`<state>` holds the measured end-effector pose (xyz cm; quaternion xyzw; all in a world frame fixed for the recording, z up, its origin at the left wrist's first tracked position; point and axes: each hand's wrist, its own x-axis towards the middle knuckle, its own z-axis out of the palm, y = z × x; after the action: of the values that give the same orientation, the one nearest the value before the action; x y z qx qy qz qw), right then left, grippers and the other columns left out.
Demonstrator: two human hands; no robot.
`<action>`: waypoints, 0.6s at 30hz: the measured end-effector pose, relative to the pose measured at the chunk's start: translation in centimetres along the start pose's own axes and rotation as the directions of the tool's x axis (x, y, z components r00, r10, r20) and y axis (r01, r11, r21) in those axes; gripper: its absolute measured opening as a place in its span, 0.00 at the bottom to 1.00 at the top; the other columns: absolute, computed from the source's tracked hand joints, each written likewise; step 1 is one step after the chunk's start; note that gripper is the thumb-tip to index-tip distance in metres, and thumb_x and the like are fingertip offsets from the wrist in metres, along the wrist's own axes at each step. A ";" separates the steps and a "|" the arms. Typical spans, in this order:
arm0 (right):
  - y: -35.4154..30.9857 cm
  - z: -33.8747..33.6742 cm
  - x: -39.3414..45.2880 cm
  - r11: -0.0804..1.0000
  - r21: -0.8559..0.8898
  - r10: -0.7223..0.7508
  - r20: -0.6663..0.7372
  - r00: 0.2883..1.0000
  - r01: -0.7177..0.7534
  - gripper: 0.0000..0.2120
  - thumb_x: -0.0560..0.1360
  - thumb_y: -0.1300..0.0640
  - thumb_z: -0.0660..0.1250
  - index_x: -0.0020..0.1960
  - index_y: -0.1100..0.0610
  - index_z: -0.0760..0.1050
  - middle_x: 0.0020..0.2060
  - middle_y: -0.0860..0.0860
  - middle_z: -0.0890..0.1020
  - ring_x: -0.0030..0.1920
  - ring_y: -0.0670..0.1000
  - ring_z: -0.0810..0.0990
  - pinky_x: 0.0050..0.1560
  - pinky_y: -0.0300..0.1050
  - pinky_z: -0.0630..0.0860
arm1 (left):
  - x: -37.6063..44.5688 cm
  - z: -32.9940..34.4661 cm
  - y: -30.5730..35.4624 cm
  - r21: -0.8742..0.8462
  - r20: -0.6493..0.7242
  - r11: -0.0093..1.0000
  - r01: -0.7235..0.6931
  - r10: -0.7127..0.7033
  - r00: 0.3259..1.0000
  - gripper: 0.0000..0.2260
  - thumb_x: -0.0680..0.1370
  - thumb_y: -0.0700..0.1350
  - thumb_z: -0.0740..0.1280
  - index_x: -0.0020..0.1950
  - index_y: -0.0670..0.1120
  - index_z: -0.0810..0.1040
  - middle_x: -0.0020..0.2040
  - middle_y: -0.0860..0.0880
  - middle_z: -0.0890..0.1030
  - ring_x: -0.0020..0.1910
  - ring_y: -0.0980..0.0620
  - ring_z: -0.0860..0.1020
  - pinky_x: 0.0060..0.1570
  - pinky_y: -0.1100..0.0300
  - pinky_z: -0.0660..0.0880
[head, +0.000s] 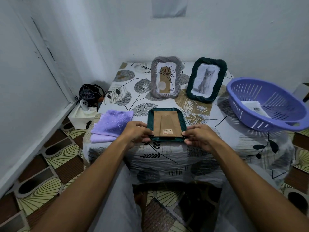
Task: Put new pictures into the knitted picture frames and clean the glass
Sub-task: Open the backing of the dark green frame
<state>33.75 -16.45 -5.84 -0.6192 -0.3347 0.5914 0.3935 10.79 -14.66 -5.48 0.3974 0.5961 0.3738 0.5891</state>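
1. The table point(167, 166), under a leaf-print cloth, fills the space ahead of both hands; everything the task needs sits on it.
2. The purple basket point(250, 118) lies beyond and to the right of the right hand, tilted, with sheets of paper point(254, 106) inside, probably the new pictures.
3. Two upright frames stand well beyond the hands: the grey knitted frame point(178, 72) with a plant drawing, straight past the left hand, and the dark frame with a cat picture point(222, 77), past the right hand.
4. The folded purple cloth point(112, 126) lies just to the left of the left hand, ready for wiping glass.
5. The green knitted frame point(183, 121) lies face down between the hands, its brown backing board point(167, 123) upward.
6. The left hand point(137, 133) pinches the near left corner of this frame; the right hand point(199, 134) pinches the near right corner. Both have curled fingers at the edge where board meets weave.
7. The step in hand looks like freeing the backing. Done well, the fingertips should work under the board's near edge evenly from both corners, lifting it flat rather than bending it, while keeping the frame pressed to the table so the glass underneath cannot slide out or tip.
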 end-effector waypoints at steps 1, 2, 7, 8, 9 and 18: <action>0.0 0.0 -0.1 1.000 0.000 -0.003 0.005 1.000 0.003 0.12 0.70 0.70 0.72 0.50 0.63 0.72 0.38 0.60 0.81 0.25 0.51 0.78 0.26 0.41 0.79 | 0.0 0.1 0.0 0.012 -0.001 1.000 -0.009 0.009 1.000 0.14 0.68 0.29 0.73 0.46 0.41 0.72 0.37 0.42 0.80 0.28 0.50 0.79 0.25 0.62 0.77; 0.0 0.0 -0.1 1.000 0.001 -0.005 0.011 1.000 0.005 0.13 0.69 0.70 0.72 0.50 0.63 0.73 0.38 0.60 0.81 0.25 0.51 0.78 0.26 0.41 0.79 | -0.1 0.1 0.0 0.026 -0.005 0.999 -0.018 0.018 1.000 0.14 0.68 0.30 0.74 0.45 0.41 0.72 0.37 0.42 0.80 0.28 0.50 0.79 0.25 0.62 0.77; 0.1 0.1 0.0 1.000 -0.004 -0.006 -0.002 1.000 0.006 0.14 0.68 0.71 0.72 0.51 0.63 0.72 0.37 0.60 0.82 0.24 0.51 0.78 0.25 0.41 0.78 | -0.1 0.4 0.0 0.033 -0.033 0.999 -0.026 0.027 0.999 0.15 0.68 0.26 0.72 0.43 0.41 0.71 0.35 0.43 0.79 0.23 0.53 0.77 0.24 0.62 0.77; 0.1 0.1 0.0 1.000 -0.007 -0.006 -0.004 1.000 0.006 0.14 0.69 0.71 0.72 0.51 0.63 0.72 0.37 0.60 0.82 0.24 0.50 0.78 0.25 0.40 0.78 | -0.1 0.3 0.0 0.026 -0.032 0.999 -0.024 0.025 0.999 0.14 0.68 0.26 0.72 0.43 0.41 0.71 0.35 0.42 0.79 0.23 0.52 0.78 0.23 0.63 0.77; 0.0 0.1 0.1 1.000 -0.008 -0.005 -0.006 1.000 0.005 0.14 0.69 0.72 0.72 0.50 0.63 0.72 0.38 0.60 0.82 0.24 0.50 0.78 0.25 0.40 0.78 | -0.1 0.3 0.0 0.020 -0.029 1.000 -0.022 0.022 0.999 0.14 0.68 0.26 0.71 0.43 0.41 0.71 0.35 0.42 0.80 0.23 0.52 0.78 0.23 0.63 0.77; 0.0 0.2 0.1 1.000 -0.024 0.011 -0.015 1.000 -0.012 0.10 0.70 0.72 0.69 0.46 0.62 0.72 0.37 0.60 0.80 0.23 0.50 0.78 0.23 0.40 0.77 | -0.1 0.2 0.0 -0.031 -0.017 1.000 -0.001 0.001 1.000 0.13 0.70 0.25 0.68 0.48 0.39 0.72 0.37 0.41 0.80 0.23 0.52 0.79 0.21 0.63 0.75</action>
<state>33.54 -16.35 -5.85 -0.6303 -0.3354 0.5849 0.3849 10.97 -14.74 -5.41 0.3853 0.5951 0.3867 0.5898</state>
